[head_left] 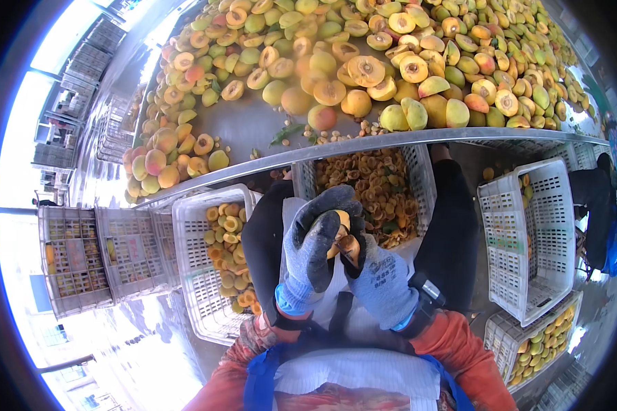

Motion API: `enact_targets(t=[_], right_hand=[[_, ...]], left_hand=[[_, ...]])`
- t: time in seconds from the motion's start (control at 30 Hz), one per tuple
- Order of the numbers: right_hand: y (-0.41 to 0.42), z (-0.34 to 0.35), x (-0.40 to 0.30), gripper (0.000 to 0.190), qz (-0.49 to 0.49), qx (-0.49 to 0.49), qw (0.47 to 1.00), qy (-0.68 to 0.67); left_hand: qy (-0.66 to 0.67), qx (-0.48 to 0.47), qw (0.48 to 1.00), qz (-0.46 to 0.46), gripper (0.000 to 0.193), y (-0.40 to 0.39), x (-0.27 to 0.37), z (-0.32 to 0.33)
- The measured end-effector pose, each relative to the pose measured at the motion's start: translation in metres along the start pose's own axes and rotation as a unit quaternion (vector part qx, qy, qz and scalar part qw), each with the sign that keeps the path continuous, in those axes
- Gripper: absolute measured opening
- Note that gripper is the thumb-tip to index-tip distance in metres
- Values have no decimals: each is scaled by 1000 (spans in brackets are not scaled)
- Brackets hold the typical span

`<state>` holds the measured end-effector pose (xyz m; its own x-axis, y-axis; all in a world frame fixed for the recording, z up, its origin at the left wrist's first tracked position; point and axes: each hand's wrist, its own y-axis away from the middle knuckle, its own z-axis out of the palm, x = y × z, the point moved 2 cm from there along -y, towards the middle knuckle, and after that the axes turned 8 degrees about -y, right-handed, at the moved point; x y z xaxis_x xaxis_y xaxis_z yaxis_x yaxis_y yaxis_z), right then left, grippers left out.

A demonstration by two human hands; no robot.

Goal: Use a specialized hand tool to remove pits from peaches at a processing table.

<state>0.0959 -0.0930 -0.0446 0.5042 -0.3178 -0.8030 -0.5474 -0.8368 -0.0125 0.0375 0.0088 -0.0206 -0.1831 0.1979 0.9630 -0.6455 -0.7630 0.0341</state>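
Both my hands wear blue knit gloves with dark coated palms and meet over my lap. My left hand (314, 236) is closed around a piece of yellow peach-like fruit (342, 221). Fingers of my right hand (378, 277) grip a brownish piece (348, 245) against it; whether this is fruit flesh or the pit cannot be told. Beyond my hands, between my knees, a plastic crate (425, 174) holds fruit scraps (380, 190). Halved fruits (366, 71) lie heaped on the metal table (236, 120), with small seeds and leaves near its edge.
The table's raised metal rim (308, 155) curves across in front. A white crate (185, 257) of halved fruit stands at my left. Right of my leg is a tilted crate (550, 236), above another fruit-filled crate (498, 334). More crates (133, 257) stand far left. Part of a person (594, 200) shows far right.
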Motion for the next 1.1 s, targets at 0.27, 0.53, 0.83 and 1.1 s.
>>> enact_targets(t=[0.27,0.53,0.83,1.1], right_hand=[[-12,7,16,30,37,-155,987,29],[5,24,21,26,-46,-92,993,-51],[8,20,5,29,-89,-98,991,13],[-16,-5,-9,28,-41,-48,998,-29]], left_hand=[[-219,-32,974,41,36,-1,-10,-18],[-95,16,993,-72,33,5,5,-5],[-111,51,991,-60,32,13,1,-8],[54,29,998,-20,33,8,5,-12]])
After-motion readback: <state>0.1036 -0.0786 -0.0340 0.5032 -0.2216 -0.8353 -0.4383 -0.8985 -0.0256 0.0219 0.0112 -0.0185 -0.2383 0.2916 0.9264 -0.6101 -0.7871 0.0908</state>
